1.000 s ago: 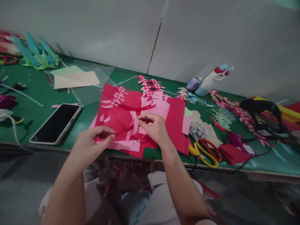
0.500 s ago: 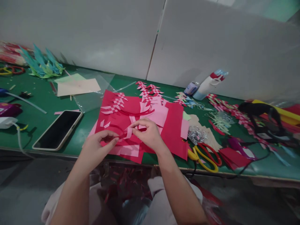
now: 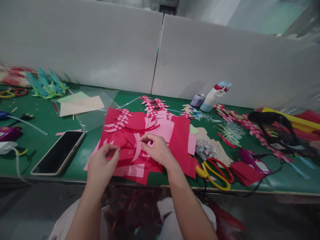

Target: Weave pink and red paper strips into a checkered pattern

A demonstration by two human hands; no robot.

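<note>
Two white wall panels [image 3: 200,60] back a green table [image 3: 45,130] littered with paper scraps; a phone [image 3: 58,152] lies near left, yellow-and-red scissors [image 3: 215,168] near right, a white bottle [image 3: 212,96] far right. Left hand [image 3: 102,163] pinches a red paper strip [image 3: 125,146], fingers closed. Right hand [image 3: 156,150] pinches a pink paper strip [image 3: 137,150], both over the red and pink paper sheets [image 3: 180,140] at center near edge.
</note>
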